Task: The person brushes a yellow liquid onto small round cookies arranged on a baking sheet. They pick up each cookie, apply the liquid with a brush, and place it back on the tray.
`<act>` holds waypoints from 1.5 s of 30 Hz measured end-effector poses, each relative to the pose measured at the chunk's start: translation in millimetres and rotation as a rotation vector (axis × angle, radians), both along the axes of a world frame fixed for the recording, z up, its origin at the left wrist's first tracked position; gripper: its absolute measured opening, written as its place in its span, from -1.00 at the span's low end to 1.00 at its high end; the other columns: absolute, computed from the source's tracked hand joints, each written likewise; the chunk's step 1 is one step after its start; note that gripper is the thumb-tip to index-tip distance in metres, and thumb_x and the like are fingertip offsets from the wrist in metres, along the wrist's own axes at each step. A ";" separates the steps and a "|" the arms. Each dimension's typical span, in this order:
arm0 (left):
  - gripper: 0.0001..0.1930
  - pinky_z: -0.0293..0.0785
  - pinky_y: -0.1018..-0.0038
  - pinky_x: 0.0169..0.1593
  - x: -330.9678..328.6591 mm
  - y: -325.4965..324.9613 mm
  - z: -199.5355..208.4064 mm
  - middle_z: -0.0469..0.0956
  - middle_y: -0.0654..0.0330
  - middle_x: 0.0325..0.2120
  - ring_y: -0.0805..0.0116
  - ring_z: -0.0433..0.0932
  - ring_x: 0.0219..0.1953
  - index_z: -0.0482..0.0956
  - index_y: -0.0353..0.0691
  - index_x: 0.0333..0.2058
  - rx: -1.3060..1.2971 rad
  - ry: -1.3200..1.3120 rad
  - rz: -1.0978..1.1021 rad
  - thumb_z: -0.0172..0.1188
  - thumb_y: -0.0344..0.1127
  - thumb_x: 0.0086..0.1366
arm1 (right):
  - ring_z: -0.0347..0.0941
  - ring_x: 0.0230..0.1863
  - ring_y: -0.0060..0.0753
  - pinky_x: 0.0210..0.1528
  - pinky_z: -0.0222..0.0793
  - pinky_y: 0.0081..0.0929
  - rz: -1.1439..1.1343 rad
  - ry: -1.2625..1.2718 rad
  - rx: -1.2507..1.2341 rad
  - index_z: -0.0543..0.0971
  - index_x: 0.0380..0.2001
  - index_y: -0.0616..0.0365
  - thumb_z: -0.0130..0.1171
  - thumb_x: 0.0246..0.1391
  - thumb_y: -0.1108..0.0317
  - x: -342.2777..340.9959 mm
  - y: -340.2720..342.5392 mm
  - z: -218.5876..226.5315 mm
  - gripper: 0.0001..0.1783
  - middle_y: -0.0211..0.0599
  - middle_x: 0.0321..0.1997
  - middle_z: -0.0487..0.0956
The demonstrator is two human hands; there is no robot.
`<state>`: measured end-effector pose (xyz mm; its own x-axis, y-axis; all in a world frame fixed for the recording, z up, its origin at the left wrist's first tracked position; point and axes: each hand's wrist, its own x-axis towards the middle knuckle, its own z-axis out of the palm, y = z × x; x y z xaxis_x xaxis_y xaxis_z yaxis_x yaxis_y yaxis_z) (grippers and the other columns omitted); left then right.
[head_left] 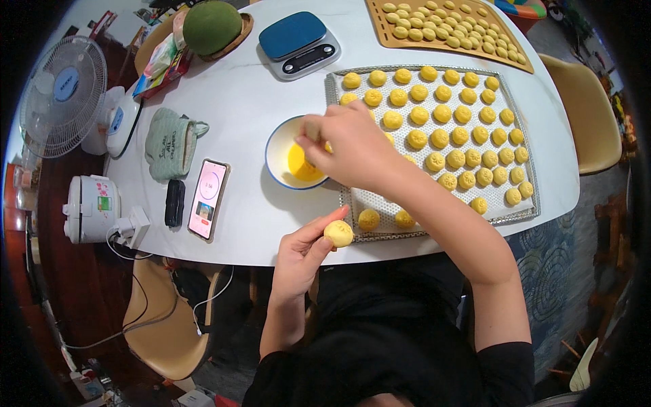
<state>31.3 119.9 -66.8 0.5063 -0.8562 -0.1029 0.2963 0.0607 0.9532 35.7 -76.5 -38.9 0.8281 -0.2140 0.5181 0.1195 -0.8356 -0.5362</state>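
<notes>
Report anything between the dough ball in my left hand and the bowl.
Your right hand hovers over the bowl, hiding part of it. The index finger of your left hand lies bowl-side of the dough ball. Nothing else visible.

The table (pixel 230 88) looks smooth and faintly glossy. Near its right edge, the tray (pixel 331 88) has a metal rim; the bowl (pixel 277 146) appears glazed. Toward the left edge, the pouch (pixel 168 146) is matt cloth, the phone (pixel 209 195) glossy.
</notes>
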 end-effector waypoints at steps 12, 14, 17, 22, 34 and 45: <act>-0.44 0.25 0.62 -0.23 -1.8 -8.4 -5.6 0.43 0.07 -0.17 0.51 0.30 -0.36 0.21 -0.45 0.09 -0.153 0.390 0.169 0.12 -0.25 0.19 | 0.49 -0.57 -0.58 -0.51 0.29 -0.64 -0.267 0.034 0.726 0.47 -0.42 0.34 0.00 0.06 0.27 -31.0 -39.2 10.7 -0.72 -0.29 -0.62 0.52; -0.49 0.23 0.61 -0.25 -0.9 -8.4 -9.9 0.43 0.04 -0.17 0.49 0.28 -0.38 0.25 -0.43 0.04 -0.185 0.474 0.182 0.12 -0.25 0.19 | 0.49 -0.57 -0.59 -0.52 0.27 -0.65 -0.260 0.009 0.744 0.46 -0.44 0.33 -0.01 0.07 0.28 -34.1 -39.9 16.5 -0.73 -0.30 -0.61 0.52; -0.56 0.21 0.57 -0.27 -0.7 -10.5 -13.2 0.43 0.02 -0.17 0.47 0.25 -0.41 0.30 -0.40 -0.03 -0.219 0.575 0.193 0.09 -0.22 0.21 | 0.48 -0.56 -0.59 -0.50 0.28 -0.67 -0.209 -0.015 0.809 0.45 -0.46 0.30 -0.01 0.09 0.30 -36.8 -34.4 16.6 -0.76 -0.33 -0.59 0.51; -0.63 0.19 0.53 -0.29 -1.3 -16.2 -16.9 0.43 0.06 -0.16 0.47 0.21 -0.43 0.32 -0.36 -0.08 -0.251 0.646 0.163 0.04 -0.21 0.25 | 0.48 -0.54 -0.56 -0.45 0.32 -0.66 -0.219 -0.007 0.882 0.45 -0.42 0.30 0.01 0.10 0.30 -43.1 -36.6 10.4 -0.77 -0.32 -0.52 0.50; -0.66 0.22 0.58 -0.27 -12.2 -56.3 -8.2 0.44 0.15 -0.19 0.50 0.24 -0.40 0.37 -0.32 -0.09 -0.382 0.911 0.096 0.02 -0.19 0.28 | 0.45 -0.50 -0.47 -0.40 0.42 -0.55 0.031 -0.378 0.971 0.42 -0.41 0.27 -0.12 0.19 0.35 -111.4 -13.6 2.4 -0.78 -0.25 -0.44 0.44; -0.71 0.26 0.57 -0.25 -23.8 -77.5 0.0 0.45 0.19 -0.27 0.48 0.30 -0.38 0.38 -0.34 -0.12 -0.336 0.797 0.085 0.07 -0.31 0.25 | 0.40 -0.49 -0.50 -0.43 0.37 -0.58 -0.029 -0.497 0.831 0.42 -0.45 0.29 -0.13 0.19 0.36 -135.9 -29.9 0.5 -0.76 -0.24 -0.46 0.43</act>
<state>7.6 42.4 -66.8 0.4547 -0.8672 -0.2029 0.8497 0.3541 0.3907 -100.2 -106.4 -38.4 0.5441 -0.6872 0.4814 0.4770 -0.2187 -0.8513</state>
